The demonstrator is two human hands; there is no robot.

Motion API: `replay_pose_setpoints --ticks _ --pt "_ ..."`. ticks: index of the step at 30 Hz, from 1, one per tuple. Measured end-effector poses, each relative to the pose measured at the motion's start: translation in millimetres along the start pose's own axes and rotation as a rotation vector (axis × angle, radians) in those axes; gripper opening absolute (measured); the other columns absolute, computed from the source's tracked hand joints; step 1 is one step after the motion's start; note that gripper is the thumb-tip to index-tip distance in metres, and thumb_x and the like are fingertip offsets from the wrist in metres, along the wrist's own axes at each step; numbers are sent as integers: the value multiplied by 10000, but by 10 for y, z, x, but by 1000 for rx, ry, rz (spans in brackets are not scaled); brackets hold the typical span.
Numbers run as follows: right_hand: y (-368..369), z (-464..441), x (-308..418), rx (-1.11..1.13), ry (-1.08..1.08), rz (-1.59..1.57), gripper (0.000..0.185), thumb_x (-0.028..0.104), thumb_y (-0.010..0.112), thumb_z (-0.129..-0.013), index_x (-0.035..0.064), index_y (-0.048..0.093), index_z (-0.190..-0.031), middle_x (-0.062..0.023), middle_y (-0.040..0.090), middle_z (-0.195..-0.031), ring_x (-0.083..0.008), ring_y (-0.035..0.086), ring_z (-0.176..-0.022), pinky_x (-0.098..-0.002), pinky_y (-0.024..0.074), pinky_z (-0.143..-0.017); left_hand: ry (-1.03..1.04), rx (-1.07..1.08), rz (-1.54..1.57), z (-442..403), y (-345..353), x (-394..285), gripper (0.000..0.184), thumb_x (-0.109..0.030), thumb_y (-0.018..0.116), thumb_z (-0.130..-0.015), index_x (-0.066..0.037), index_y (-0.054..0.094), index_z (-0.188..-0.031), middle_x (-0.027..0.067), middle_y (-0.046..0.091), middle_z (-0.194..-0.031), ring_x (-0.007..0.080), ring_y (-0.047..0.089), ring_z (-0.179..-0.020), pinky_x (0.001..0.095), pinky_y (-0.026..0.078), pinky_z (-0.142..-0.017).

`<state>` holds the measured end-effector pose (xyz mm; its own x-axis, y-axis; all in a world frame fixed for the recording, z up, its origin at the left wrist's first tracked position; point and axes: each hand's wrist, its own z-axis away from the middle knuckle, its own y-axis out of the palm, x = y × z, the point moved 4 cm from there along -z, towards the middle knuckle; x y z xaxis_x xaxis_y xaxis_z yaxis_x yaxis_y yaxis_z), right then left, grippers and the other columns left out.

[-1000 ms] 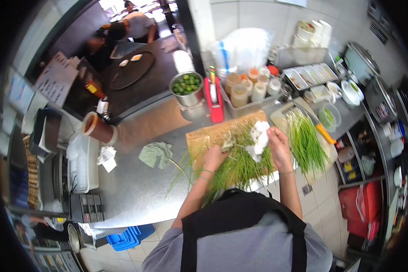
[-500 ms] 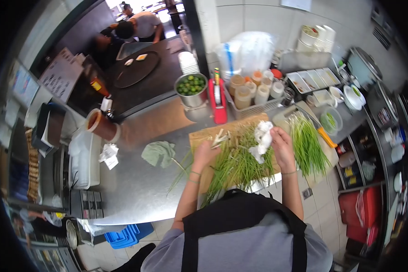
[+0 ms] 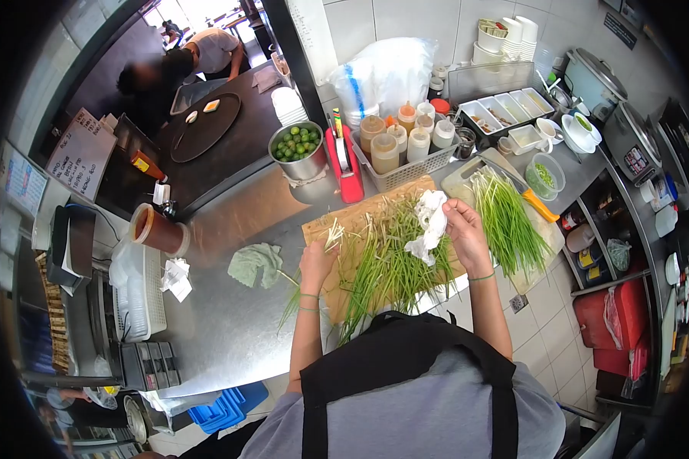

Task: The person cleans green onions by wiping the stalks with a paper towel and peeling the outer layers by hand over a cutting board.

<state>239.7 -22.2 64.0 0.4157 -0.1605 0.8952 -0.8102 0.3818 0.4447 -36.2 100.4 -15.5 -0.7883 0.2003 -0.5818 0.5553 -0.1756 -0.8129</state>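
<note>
My left hand [image 3: 316, 264] is closed round a small bunch of green stalks [image 3: 334, 236], their white ends poking up above the fingers, at the left edge of a brown sheet [image 3: 314, 229]. In my right hand [image 3: 465, 233] is a crumpled white cloth or paper [image 3: 429, 222], pinched over the right part of the sheet. Loose long green stalks [image 3: 390, 264] lie spread between the hands. Farther right, a tidier bundle of green stalks [image 3: 505, 222] rests on a cutting board [image 3: 555, 239], beside a knife with an orange handle [image 3: 540, 206].
Left of the sheet lies a grey-green cloth [image 3: 254, 265]. Behind stand a pot of green fruits [image 3: 297, 151], a red dispenser [image 3: 346, 168] and a basket of bottles [image 3: 413, 172]. A reddish-brown container [image 3: 158, 231] stands at the left. Two people [image 3: 214, 53] are beyond the opening.
My left hand has moved left from the middle of the pile, now with a bunch of stalks in it. My right hand keeps the white cloth or paper. The view has shifted slightly.
</note>
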Motion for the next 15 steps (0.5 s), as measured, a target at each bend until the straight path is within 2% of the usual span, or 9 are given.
replay_pose_setpoints --ticks 3,15 --pt "-43 -28 -27 13 -4 -14 76 155 568 -861 89 587 -827 51 579 -795 -38 519 -729 -219 412 -676 91 50 34 -44 128 -16 220 -252 658 -719 -81 646 -857 186 626 -793 363 600 -767 437 477 -644" --pt "37 -7 26 29 6 -11 72 162 567 -863 94 581 -846 46 580 -800 -40 525 -737 -221 418 -686 -51 -74 -169 -328 628 162 288 -308 624 -721 -45 646 -836 192 632 -790 353 611 -759 442 485 -657"
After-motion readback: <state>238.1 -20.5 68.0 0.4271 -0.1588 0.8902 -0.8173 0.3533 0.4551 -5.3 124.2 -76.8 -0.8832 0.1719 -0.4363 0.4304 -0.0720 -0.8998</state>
